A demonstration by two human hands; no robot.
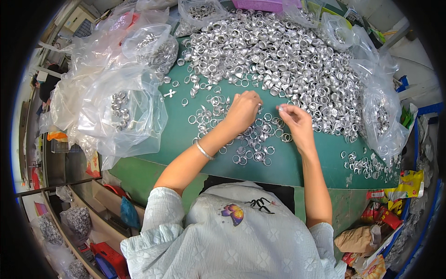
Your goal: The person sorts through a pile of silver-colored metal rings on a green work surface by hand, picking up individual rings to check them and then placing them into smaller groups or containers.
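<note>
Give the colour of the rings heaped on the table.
The heaped rings are silver, best seen in the head view.

Ring heap (278,56) on table (179,135); loose rings (258,135) before it; bag (147,114) at left

Got the left hand (244,112) kinda curled, knuckles up, with forearm (197,156) slanted inward. Holding the right hand (299,124) nearby, thumb (286,117) close to index finger (290,108).

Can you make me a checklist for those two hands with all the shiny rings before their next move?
1. Bare left hand at the loose silvery metal rings: ok.
2. Bare right hand pinching a ring: cannot tell, too small.
3. Big silvery metal ring heap within reach: ok, seems just beyond both hands.
4. Small silvery metal ring pile well back from the flat green tabletop's edge: not ok, some lie close.
</note>
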